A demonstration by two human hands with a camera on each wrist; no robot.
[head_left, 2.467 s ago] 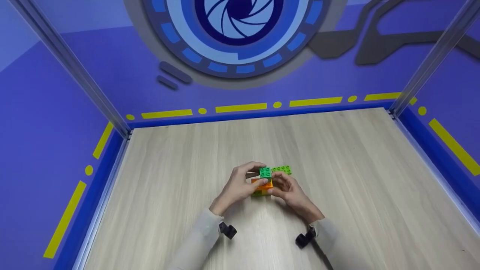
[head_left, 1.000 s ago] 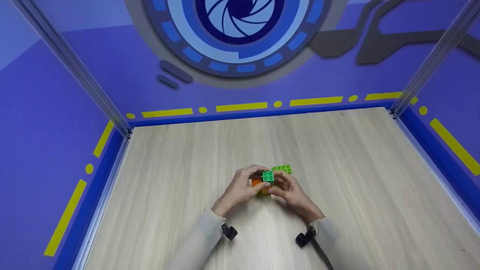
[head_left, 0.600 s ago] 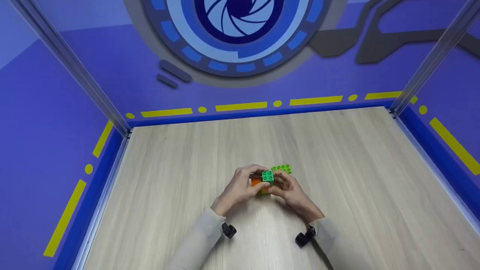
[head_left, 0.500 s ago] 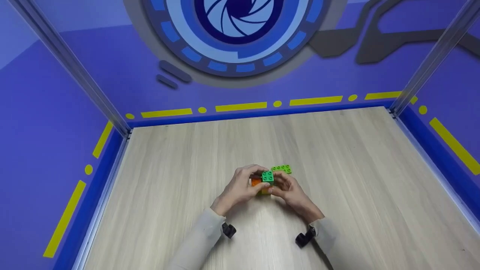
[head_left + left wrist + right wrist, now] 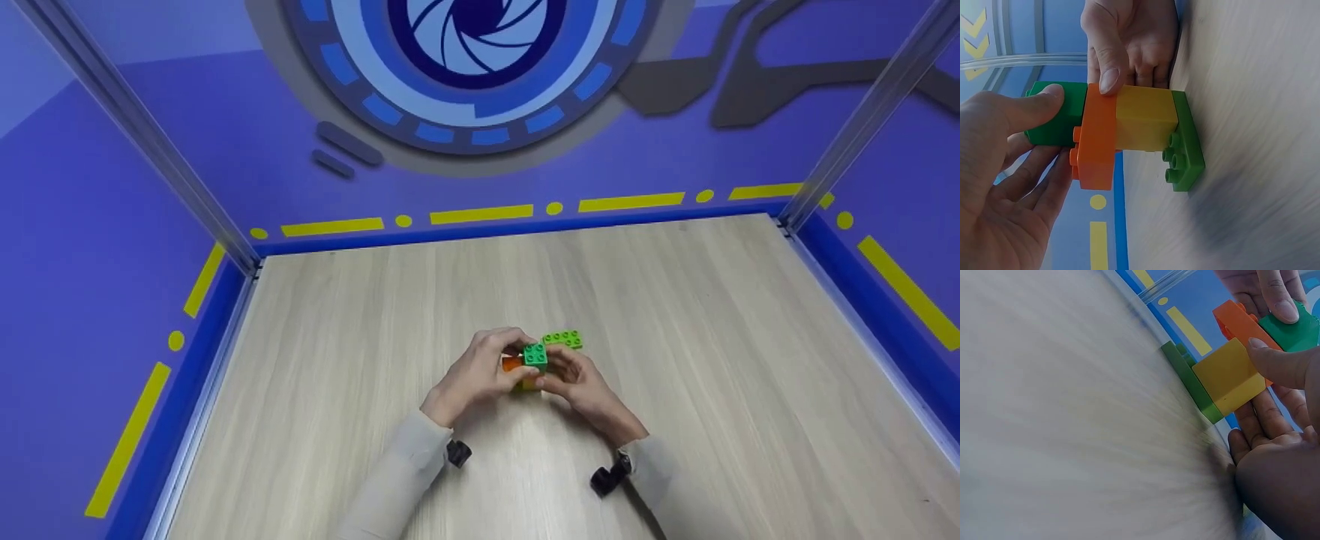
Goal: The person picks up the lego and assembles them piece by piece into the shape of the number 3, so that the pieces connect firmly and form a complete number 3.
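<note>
A small brick stack stands on the wooden table (image 5: 675,315): a light green plate (image 5: 1185,147) at the bottom, then a yellow brick (image 5: 1145,117), an orange brick (image 5: 1095,140) and a dark green square brick (image 5: 535,355) on top. My left hand (image 5: 486,366) pinches the dark green brick (image 5: 1053,121), its thumb (image 5: 1033,104) lying along one side. My right hand (image 5: 570,376) grips the stack from the other side, with its thumb (image 5: 1278,363) pressed where the orange brick (image 5: 1238,320) meets the yellow brick (image 5: 1227,374). The plate (image 5: 564,339) sticks out beyond the stack.
Purple walls with yellow dashes close the table in at the back and on both sides, with metal posts (image 5: 142,135) at the back corners. Bare wood lies all round the stack.
The dark green brick has come down a little onto the orange brick since 2.5 s ago. Both hands have stayed in place over the last second.
</note>
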